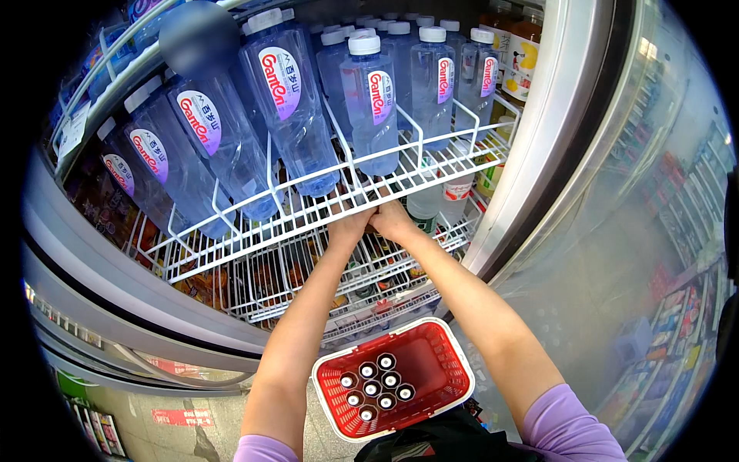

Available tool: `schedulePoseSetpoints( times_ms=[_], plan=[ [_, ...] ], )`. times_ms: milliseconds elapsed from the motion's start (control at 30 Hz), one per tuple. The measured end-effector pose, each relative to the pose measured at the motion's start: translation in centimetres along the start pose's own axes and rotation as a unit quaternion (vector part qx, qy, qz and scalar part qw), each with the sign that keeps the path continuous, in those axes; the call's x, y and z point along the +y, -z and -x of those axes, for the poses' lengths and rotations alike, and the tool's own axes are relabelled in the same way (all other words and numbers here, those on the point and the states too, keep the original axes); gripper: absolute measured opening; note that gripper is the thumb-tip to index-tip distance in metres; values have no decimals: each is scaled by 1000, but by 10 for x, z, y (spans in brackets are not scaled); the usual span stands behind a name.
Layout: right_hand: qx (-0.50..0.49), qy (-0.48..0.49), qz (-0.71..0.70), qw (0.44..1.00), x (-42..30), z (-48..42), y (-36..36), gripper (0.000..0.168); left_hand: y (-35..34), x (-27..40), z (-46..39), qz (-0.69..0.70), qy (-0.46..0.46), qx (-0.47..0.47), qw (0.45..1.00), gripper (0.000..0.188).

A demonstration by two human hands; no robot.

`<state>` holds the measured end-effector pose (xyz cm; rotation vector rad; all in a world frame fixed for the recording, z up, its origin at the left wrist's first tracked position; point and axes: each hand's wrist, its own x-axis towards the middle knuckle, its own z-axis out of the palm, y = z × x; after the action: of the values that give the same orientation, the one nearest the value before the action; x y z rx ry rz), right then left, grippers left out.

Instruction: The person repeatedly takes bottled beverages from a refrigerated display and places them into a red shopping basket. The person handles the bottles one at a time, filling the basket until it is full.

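Observation:
Both my arms reach into an upright drinks cooler. My left hand [349, 224] and my right hand [394, 219] are close together below a white wire shelf [312, 218], whose front wires partly cover them. The fingers are hidden, so what they hold cannot be told. Ganten water bottles [372, 110] stand on the shelf above my hands. Just right of my right hand, on the level below, stands a clear bottle with a green base [424, 202]. Below my arms is a red plastic basket [444, 341] with a white rim, holding several dark bottles with white-marked caps [372, 388].
The cooler's metal door frame [514, 173] rises at the right, beside a transparent door [554, 323]. Another wire shelf [271, 312] with packaged goods lies lower down. Yellow-labelled bottles [522, 58] stand at the upper right. Stocked store shelves [681, 323] show beyond the door.

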<state>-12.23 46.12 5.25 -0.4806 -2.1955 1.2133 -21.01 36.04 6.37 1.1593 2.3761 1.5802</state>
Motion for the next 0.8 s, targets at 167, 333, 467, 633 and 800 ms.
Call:
schedulePoseSetpoints(
  times_ms=[167, 333, 467, 633, 800],
  plan=[
    [2, 10, 18, 1000, -2, 4, -15, 80, 3, -31, -8, -219, -68, 37, 973, 89],
    [94, 78, 41, 992, -9, 43, -10, 79, 17, 5, 14, -65, 7, -18, 998, 78],
    [113, 103, 51, 987, -23, 84, 0, 83, 19, 20, 55, -2, -109, 15, 994, 66],
    [101, 111, 39, 988, -65, 143, 29, 82, 40, 56, 110, 5, -150, 8, 989, 60],
    [92, 118, 4, 989, -103, 187, 56, 83, 65, 109, 151, 38, -133, -29, 990, 65]
  ],
)
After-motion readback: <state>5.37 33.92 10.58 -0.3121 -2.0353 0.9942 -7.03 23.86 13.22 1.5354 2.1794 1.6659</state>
